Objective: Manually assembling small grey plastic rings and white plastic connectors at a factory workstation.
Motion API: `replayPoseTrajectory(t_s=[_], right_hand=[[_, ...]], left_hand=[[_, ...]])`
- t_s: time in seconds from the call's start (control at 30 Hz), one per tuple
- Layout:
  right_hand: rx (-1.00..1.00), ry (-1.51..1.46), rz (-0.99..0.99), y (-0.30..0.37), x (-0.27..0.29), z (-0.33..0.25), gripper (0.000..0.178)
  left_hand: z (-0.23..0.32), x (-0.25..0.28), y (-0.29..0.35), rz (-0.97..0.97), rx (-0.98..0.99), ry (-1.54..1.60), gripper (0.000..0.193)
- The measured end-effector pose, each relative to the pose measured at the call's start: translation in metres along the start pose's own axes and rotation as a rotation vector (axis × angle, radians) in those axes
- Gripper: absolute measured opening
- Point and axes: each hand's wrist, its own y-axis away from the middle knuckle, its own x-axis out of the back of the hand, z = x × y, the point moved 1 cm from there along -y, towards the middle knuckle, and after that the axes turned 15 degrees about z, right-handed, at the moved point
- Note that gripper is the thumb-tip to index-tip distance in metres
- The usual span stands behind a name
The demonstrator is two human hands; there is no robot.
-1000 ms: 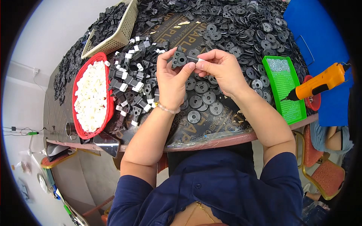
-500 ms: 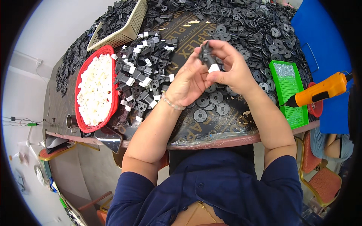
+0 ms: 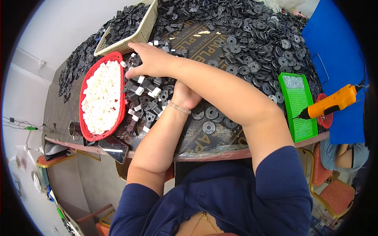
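My right hand (image 3: 151, 61) reaches across to the left, over a pile of black plastic fittings with white end caps (image 3: 147, 84). Its thumb and fingers are spread apart above the pile's far side. A dark part with some white lies between them, seemingly in the pile and not gripped. Below my right forearm is my left hand (image 3: 187, 96), palm partly up, with a beaded bracelet at the wrist. The forearm covers its fingers, so what they hold cannot be seen. Flat black discs (image 3: 208, 127) lie just right of that hand.
A red basket of small white pieces (image 3: 118, 100) stands left of the pile, with a cream basket of black parts (image 3: 139, 37) behind it. At right are a green tray of small metal pieces (image 3: 297, 135) and an orange power screwdriver (image 3: 332, 103). Black discs heap up beyond.
My right hand has swung left from in front of me to the capped pile and opened, no longer gripping the black fitting. My left hand stays near its place, now under the right forearm.
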Motion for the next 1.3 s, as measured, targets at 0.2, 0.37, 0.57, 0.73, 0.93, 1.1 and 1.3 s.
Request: replayPoseTrajectory(t_s=[0.2, 0.37, 0.57, 0.73, 0.93, 1.1, 1.3], right_hand=[[-0.183, 0.245, -0.079, -0.048, 0.021, 0.076, 0.064], [-0.241, 1.035, -0.005, -0.035, 0.082, 0.186, 0.046], [-0.262, 1.064, -0.501, -0.021, 0.128, 0.190, 0.032], [-0.116, 0.876, -0.188, 0.023, 0.153, 0.136, 0.025], [-0.351, 0.901, 0.031, 0.052, 0.252, 0.031, 0.028], [-0.425, 0.944, 0.037, 0.111, 0.307, -0.014, 0.027], [-0.723, 1.053, -0.330, 0.135, 0.311, -0.034, 0.031]], left_hand=[[0.013, 0.006, -0.004, 0.185, -0.021, 0.043, 0.040], [0.008, -0.001, 0.000, 0.261, -0.002, 0.047, 0.042], [0.011, 0.000, 0.002, 0.240, -0.032, 0.040, 0.040], [0.009, -0.001, 0.005, 0.247, -0.115, -0.113, 0.038], [0.004, -0.023, 0.014, 0.175, -0.715, -0.997, 0.043], [-0.016, -0.045, 0.050, -0.256, -0.786, -2.076, 0.112], [-0.013, -0.062, 0.072, -0.387, -0.432, -2.384, 0.143]])
